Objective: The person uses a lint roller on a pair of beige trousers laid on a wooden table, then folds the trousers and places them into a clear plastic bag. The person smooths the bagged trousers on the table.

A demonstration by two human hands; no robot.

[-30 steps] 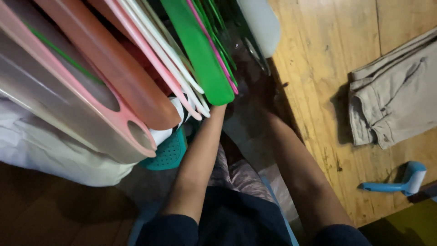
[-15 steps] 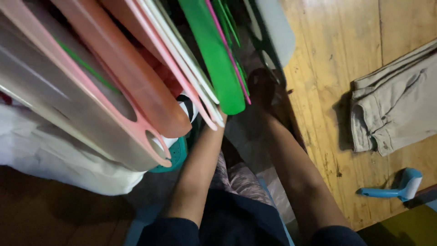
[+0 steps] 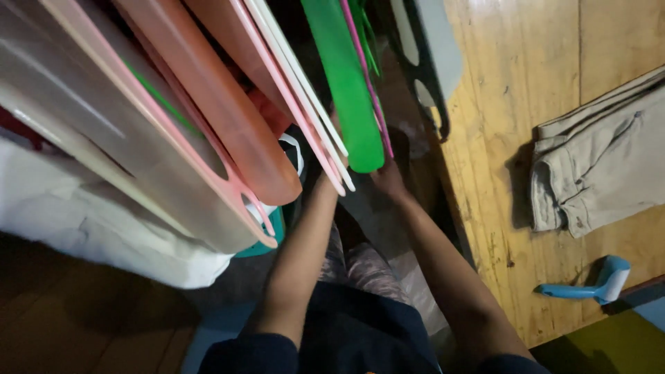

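A: Status on the hands?

B: Both are up under a rack of plastic hangers. The left hand [image 3: 325,181] is mostly hidden behind the pink and white hangers [image 3: 305,118], so only the wrist shows and I cannot tell whether it grips anything. The right hand [image 3: 389,181] sits just below the tip of the green hanger [image 3: 346,97]. Its fingers run into shadow, so I cannot tell its grip either.

A: What has changed?

B: Over the last second the hangers fill more of the view and sit lower in it, so the head has moved in closer. The right hand was lost in the dark before. Now it reads clearly, right by the green hanger's lower end. I judge the reach is closing on that hanger, though contact is not confirmed.

A: Where is the green one exactly?

B: It hangs between the pink and white set on its left and a dark grey hanger [image 3: 429,62] on its right, with thin pink and green ones pressed against it.

A: And around that?

B: There is a wooden table [image 3: 512,208] to the right, with folded beige trousers [image 3: 603,166] and a blue lint roller [image 3: 589,285] on it, well apart from the hands. A white cloth [image 3: 90,228] lies lower left.
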